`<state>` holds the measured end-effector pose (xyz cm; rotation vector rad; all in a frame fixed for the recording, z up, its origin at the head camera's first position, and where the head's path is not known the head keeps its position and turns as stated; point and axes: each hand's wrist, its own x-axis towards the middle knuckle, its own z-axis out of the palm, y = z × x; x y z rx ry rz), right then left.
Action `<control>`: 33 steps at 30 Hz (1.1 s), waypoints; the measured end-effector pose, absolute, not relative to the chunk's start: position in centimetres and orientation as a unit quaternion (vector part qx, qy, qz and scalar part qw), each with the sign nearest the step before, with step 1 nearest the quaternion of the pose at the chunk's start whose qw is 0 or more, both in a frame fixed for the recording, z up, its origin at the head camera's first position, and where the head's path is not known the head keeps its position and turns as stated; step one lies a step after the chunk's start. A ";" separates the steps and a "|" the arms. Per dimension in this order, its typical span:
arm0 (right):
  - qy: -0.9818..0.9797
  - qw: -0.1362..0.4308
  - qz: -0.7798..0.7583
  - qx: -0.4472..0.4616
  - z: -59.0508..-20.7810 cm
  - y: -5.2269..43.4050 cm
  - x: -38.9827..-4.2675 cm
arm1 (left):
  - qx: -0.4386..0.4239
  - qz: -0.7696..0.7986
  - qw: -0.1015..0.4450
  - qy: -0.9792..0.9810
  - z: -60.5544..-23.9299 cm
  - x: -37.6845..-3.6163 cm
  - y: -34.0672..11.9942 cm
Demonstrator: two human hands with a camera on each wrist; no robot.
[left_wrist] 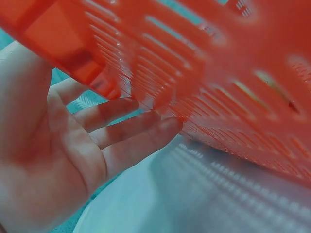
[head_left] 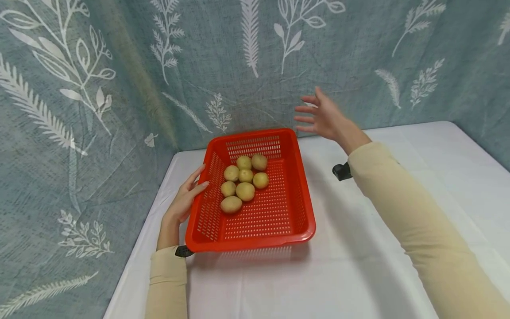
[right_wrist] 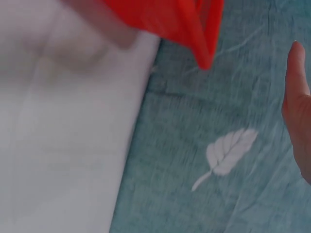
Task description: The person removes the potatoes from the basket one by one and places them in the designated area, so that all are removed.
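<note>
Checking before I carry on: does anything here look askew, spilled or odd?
Nothing has spilled. The red basket sits tilted, its near edge raised off the white tablecloth, with the left hand at its side. Seven potatoes stay clustered inside. The right hand hovers apart.

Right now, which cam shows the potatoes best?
Head view: all seven potatoes sit clustered in the red basket, unobstructed. Left wrist view shows only blurred basket wall above the left hand, with no clear potato. Right wrist view shows just a basket corner.
</note>
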<state>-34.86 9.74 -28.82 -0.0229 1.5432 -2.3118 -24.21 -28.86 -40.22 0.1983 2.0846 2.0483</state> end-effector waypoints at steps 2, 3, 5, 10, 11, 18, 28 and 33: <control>0.550 0.185 -0.815 -0.013 -28.9 8.9 -34.9 | 0.067 0.694 0.107 0.709 -40.2 -24.2 -28.8; 0.547 0.189 -0.815 -0.014 -28.9 8.5 -34.9 | 0.066 0.693 0.106 0.710 -40.2 -24.2 -28.8; 0.543 0.196 -0.817 -0.015 -29.0 7.5 -34.9 | 0.064 0.690 0.105 0.713 -40.2 -24.1 -28.8; 0.529 0.201 -0.825 -0.003 -29.4 4.8 -34.7 | 0.061 0.688 0.107 0.715 -40.1 -24.0 -28.9; 0.524 0.201 -0.827 0.001 -29.5 4.3 -34.7 | 0.062 0.687 0.107 0.716 -40.1 -24.0 -28.9; 0.469 0.187 -0.863 0.026 -30.2 1.1 -34.5 | 0.067 0.685 0.104 0.718 -40.0 -24.3 -28.8; 0.390 0.180 -0.902 0.048 -32.9 -1.9 -34.2 | 0.066 0.691 0.109 0.711 -40.1 -24.3 -28.7; 0.370 0.160 -0.913 0.065 -34.2 -2.9 -34.0 | 0.068 0.693 0.110 0.710 -40.3 -24.4 -28.7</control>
